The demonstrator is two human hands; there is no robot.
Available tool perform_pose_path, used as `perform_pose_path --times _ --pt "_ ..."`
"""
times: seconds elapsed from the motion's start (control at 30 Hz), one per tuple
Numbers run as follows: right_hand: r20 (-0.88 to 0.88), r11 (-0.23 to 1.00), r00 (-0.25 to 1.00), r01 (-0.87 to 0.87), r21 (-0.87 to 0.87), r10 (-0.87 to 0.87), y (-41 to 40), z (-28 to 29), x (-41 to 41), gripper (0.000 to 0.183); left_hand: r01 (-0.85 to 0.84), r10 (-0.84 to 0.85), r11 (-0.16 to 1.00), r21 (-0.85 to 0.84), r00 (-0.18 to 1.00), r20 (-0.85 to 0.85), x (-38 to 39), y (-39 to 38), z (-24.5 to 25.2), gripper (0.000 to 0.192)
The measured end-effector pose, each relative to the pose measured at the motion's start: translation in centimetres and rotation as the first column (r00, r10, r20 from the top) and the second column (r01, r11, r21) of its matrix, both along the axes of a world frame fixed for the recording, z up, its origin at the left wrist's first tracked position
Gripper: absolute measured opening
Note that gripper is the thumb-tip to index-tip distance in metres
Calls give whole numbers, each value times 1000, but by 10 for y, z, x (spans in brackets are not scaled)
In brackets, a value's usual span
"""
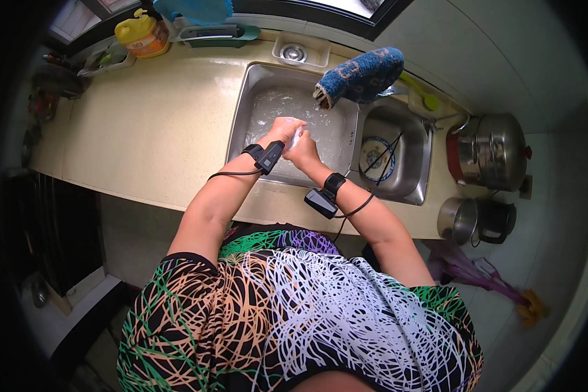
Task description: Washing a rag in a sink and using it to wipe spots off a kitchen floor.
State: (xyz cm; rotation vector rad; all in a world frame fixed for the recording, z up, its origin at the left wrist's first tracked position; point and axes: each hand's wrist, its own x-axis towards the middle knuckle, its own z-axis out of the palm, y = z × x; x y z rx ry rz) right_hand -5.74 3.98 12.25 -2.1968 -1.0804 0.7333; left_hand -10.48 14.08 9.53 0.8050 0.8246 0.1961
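Above the large sink basin (pixel 238 115), my left hand (pixel 285 128) and my right hand (pixel 304 149) are close together, fingers curled in. Between them shows a whitish, wet-looking thing (pixel 294 139), gripped by both; its kind cannot be made out, as my fingers hide most of it. Rippling water (pixel 274 100) covers the basin floor below them. A blue patterned terry towel (pixel 365 73) is wrapped around something over the back right of that basin; what it covers is hidden. In the smaller basin (pixel 414 171) lie a blue-and-white plate (pixel 371 151) and dark chopsticks (pixel 391 156).
At the back stand a clear plastic tray (pixel 316 53) with a sink strainer (pixel 293 52) and a yellow pump jug (pixel 142 34). A large steel pot (pixel 492 152) and a steel kettle (pixel 458 220) stand on the right. Straps with black devices and cables circle both my wrists.
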Motion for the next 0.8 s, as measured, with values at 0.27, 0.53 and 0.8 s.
perform_pose_path --times 0.27,0.53,0.8 --pt "164 982 972 -154 -112 172 -4 -5 -17 44 -141 203 975 170 879 -431 -1 -7 -24 15" --pt "284 931 887 -336 -146 364 -15 -52 -11 39 80 49 974 214 843 -536 -12 -18 -60 21" --pt "66 945 953 -282 -169 296 4 -22 -10 97 -151 305 901 407 887 -346 -25 8 -80 20"
